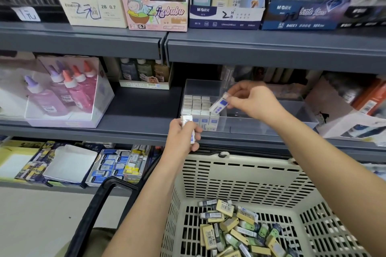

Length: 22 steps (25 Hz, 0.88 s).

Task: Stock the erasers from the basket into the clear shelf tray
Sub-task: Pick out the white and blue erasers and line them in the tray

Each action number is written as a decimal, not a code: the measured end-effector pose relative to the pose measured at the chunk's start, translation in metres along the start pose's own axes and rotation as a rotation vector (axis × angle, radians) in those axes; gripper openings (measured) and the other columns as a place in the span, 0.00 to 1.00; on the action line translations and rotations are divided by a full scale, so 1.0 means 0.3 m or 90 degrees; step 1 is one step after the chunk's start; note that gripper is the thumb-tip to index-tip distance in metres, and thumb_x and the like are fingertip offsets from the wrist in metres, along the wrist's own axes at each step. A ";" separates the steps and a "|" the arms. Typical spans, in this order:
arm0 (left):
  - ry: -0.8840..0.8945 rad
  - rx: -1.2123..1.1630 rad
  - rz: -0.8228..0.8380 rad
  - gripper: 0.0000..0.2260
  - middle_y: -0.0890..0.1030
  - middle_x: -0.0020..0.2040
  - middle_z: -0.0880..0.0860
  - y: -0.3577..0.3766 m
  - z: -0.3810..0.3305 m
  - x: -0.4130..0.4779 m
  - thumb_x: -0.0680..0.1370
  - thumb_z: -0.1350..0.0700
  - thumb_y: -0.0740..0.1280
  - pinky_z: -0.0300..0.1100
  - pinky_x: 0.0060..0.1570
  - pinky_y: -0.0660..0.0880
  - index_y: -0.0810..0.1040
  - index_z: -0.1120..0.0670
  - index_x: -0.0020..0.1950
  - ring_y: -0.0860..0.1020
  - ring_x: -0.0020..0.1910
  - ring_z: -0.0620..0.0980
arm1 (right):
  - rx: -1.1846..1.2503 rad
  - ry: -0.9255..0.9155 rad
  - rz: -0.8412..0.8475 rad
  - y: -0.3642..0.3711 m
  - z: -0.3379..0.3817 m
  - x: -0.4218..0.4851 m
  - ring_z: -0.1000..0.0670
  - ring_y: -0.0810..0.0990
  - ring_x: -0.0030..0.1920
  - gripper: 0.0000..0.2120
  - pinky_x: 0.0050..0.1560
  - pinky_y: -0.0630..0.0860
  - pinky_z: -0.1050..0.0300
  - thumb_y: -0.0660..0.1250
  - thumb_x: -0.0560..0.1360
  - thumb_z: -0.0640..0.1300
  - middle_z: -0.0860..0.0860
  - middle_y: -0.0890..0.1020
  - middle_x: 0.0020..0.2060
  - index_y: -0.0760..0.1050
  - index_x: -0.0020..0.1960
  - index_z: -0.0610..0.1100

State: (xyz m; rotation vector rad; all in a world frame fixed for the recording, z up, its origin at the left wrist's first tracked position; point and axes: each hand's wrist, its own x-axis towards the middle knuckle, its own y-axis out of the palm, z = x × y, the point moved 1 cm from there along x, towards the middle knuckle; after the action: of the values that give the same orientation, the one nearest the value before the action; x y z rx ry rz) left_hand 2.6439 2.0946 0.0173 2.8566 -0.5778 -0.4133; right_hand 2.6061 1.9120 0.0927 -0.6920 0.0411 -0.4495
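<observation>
A clear shelf tray (269, 125) sits on the middle shelf, its left part filled with upright white erasers (197, 106) in rows. My right hand (252, 100) holds a white-and-blue eraser (219, 104) tilted over the right edge of those rows. Just in front of the tray's left corner, my left hand (183, 137) grips a few white erasers (188, 126). Below stands a beige slotted basket (240, 175) holding several loose erasers (240, 229) in yellow, green and white wrappers.
A box of glue bottles (62, 92) stands left on the same shelf. Ink bottles (144, 71) sit behind. Pencil-lead boxes (156, 6) line the upper shelf. More stationery (117, 165) fills the lower shelf. The basket's black handle (94, 204) hangs at its left.
</observation>
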 end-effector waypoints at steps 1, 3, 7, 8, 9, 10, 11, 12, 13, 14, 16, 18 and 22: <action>0.000 0.008 0.004 0.06 0.79 0.39 0.55 0.001 -0.001 -0.002 0.73 0.60 0.63 0.37 0.24 0.65 0.68 0.54 0.48 0.72 0.32 0.47 | -0.016 -0.002 -0.019 -0.002 -0.003 0.018 0.57 0.78 0.31 0.09 0.33 0.72 0.63 0.71 0.71 0.44 0.57 0.81 0.28 0.74 0.34 0.52; 0.005 0.017 0.017 0.12 0.81 0.44 0.57 0.004 -0.004 -0.009 0.68 0.55 0.66 0.37 0.24 0.67 0.68 0.54 0.49 0.76 0.35 0.47 | -0.075 -0.011 -0.034 0.014 -0.009 0.044 0.55 0.77 0.34 0.11 0.37 0.72 0.63 0.71 0.70 0.45 0.60 0.78 0.30 0.73 0.33 0.55; 0.027 -0.009 0.009 0.12 0.81 0.50 0.58 -0.004 -0.011 -0.006 0.70 0.57 0.67 0.37 0.26 0.71 0.69 0.55 0.51 0.79 0.37 0.45 | -0.077 0.002 -0.033 0.030 -0.029 0.087 0.55 0.76 0.36 0.11 0.45 0.74 0.60 0.72 0.70 0.45 0.60 0.77 0.30 0.74 0.33 0.55; 0.033 -0.012 0.001 0.10 0.81 0.50 0.58 -0.009 -0.012 -0.003 0.73 0.59 0.66 0.37 0.27 0.72 0.69 0.55 0.51 0.80 0.38 0.46 | -0.088 0.007 -0.030 0.023 -0.033 0.094 0.55 0.77 0.37 0.11 0.46 0.74 0.60 0.72 0.70 0.45 0.60 0.77 0.30 0.74 0.33 0.55; 0.037 -0.015 -0.008 0.09 0.81 0.50 0.58 -0.012 -0.013 0.001 0.74 0.60 0.66 0.37 0.28 0.74 0.69 0.55 0.52 0.81 0.40 0.46 | -0.101 0.013 -0.030 0.016 -0.038 0.099 0.55 0.77 0.37 0.11 0.46 0.74 0.60 0.73 0.69 0.44 0.61 0.77 0.30 0.74 0.32 0.55; 0.039 -0.018 -0.014 0.09 0.81 0.50 0.57 -0.015 -0.014 0.005 0.75 0.60 0.66 0.37 0.30 0.75 0.69 0.55 0.52 0.81 0.41 0.46 | -0.114 0.014 -0.031 0.012 -0.041 0.102 0.55 0.77 0.37 0.11 0.45 0.74 0.61 0.73 0.69 0.43 0.61 0.77 0.29 0.74 0.32 0.54; 0.040 -0.019 -0.017 0.09 0.81 0.50 0.57 -0.015 -0.016 0.008 0.75 0.60 0.66 0.38 0.31 0.76 0.69 0.56 0.53 0.82 0.42 0.46 | -0.119 0.013 -0.025 0.014 -0.041 0.101 0.55 0.77 0.36 0.11 0.44 0.73 0.62 0.73 0.69 0.43 0.61 0.77 0.29 0.75 0.32 0.54; 0.042 -0.018 -0.018 0.09 0.80 0.51 0.56 -0.014 -0.017 0.010 0.76 0.60 0.66 0.38 0.32 0.76 0.70 0.57 0.54 0.82 0.43 0.46 | -0.124 0.011 -0.011 0.023 -0.040 0.097 0.55 0.77 0.36 0.10 0.41 0.73 0.62 0.73 0.69 0.42 0.60 0.78 0.29 0.75 0.32 0.54; 0.046 -0.015 -0.016 0.09 0.80 0.51 0.55 -0.011 -0.017 0.010 0.76 0.60 0.66 0.38 0.33 0.76 0.71 0.57 0.54 0.82 0.43 0.45 | -0.133 0.008 0.004 0.037 -0.040 0.090 0.55 0.77 0.36 0.10 0.39 0.72 0.63 0.72 0.69 0.43 0.60 0.78 0.30 0.76 0.33 0.53; 0.051 -0.009 -0.014 0.08 0.80 0.51 0.54 -0.008 -0.017 0.010 0.77 0.59 0.66 0.37 0.34 0.76 0.72 0.56 0.54 0.81 0.43 0.44 | -0.151 0.000 0.016 0.054 -0.041 0.082 0.56 0.77 0.35 0.08 0.37 0.71 0.64 0.72 0.69 0.44 0.60 0.78 0.31 0.76 0.35 0.53; 0.064 0.001 -0.008 0.06 0.80 0.51 0.53 -0.007 -0.017 0.007 0.77 0.59 0.65 0.36 0.34 0.77 0.74 0.53 0.53 0.81 0.44 0.43 | -0.192 -0.022 0.036 0.090 -0.047 0.067 0.56 0.77 0.37 0.03 0.38 0.72 0.63 0.71 0.71 0.46 0.58 0.80 0.35 0.78 0.39 0.53; 0.078 0.010 0.001 0.04 0.81 0.50 0.52 -0.008 -0.020 0.004 0.78 0.58 0.64 0.36 0.35 0.76 0.75 0.50 0.51 0.81 0.44 0.43 | -0.244 -0.041 0.051 0.121 -0.052 0.055 0.54 0.77 0.41 0.03 0.46 0.75 0.59 0.67 0.74 0.47 0.54 0.81 0.41 0.80 0.45 0.50; 0.050 -0.032 0.038 0.05 0.84 0.46 0.51 -0.001 -0.023 -0.002 0.80 0.57 0.61 0.36 0.34 0.76 0.76 0.54 0.53 0.82 0.45 0.44 | -0.286 -0.049 0.063 0.125 -0.044 0.043 0.49 0.78 0.49 0.09 0.53 0.76 0.53 0.63 0.77 0.46 0.50 0.83 0.51 0.81 0.51 0.48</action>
State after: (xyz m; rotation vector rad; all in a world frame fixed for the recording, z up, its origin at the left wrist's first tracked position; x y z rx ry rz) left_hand 2.6456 2.0961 0.0240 2.7848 -0.6277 -0.3010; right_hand 2.6300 1.9240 0.0606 -1.1436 0.1052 -0.3200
